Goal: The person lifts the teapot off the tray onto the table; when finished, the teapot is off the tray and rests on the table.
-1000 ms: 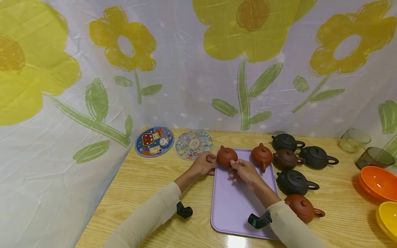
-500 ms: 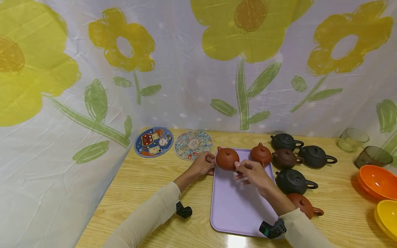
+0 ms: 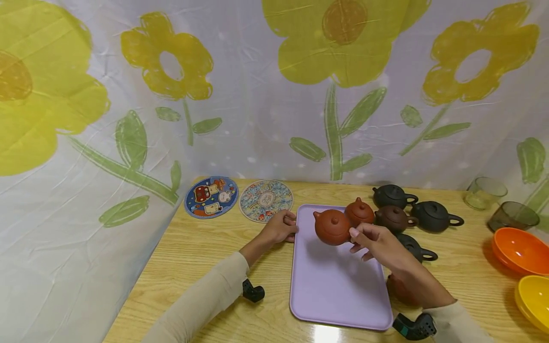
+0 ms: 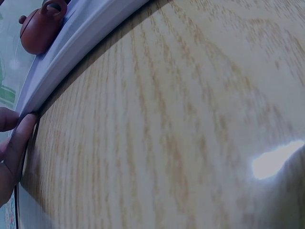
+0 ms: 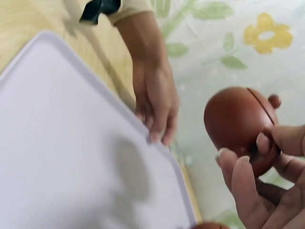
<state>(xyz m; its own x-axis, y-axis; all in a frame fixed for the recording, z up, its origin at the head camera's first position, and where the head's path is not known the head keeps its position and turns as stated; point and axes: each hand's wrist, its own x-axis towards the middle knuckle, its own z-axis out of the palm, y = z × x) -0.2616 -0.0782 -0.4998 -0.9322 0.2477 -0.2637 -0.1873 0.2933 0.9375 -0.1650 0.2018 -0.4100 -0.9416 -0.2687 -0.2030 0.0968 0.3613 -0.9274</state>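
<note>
My right hand (image 3: 379, 245) pinches a reddish-brown clay teapot (image 3: 332, 227) by its handle, thumb on top. The teapot hangs over the lilac tray (image 3: 334, 290), its shadow falling on the tray's surface, its spout toward the back left. In the right wrist view the held teapot (image 5: 240, 117) is tilted, its handle mostly covered by fingers. My left hand (image 3: 279, 226) pinches the tray's left rim near the back; its fingers (image 4: 21, 131) show at that rim in the left wrist view. Another reddish-brown teapot (image 3: 359, 212) sits at the tray's back right corner, partly behind the held one.
Right of the tray stand several dark teapots (image 3: 433, 216) and another reddish one (image 3: 401, 290), partly under my right forearm. Two round patterned mats (image 3: 267, 200) lie at the back left. Glass cups (image 3: 484, 194), an orange bowl (image 3: 521, 250) and a yellow bowl (image 3: 536, 297) stand far right.
My right hand has lifted the teapot from the tray's back left and carried it right and slightly toward me. The left hand stays at the tray's rim.
</note>
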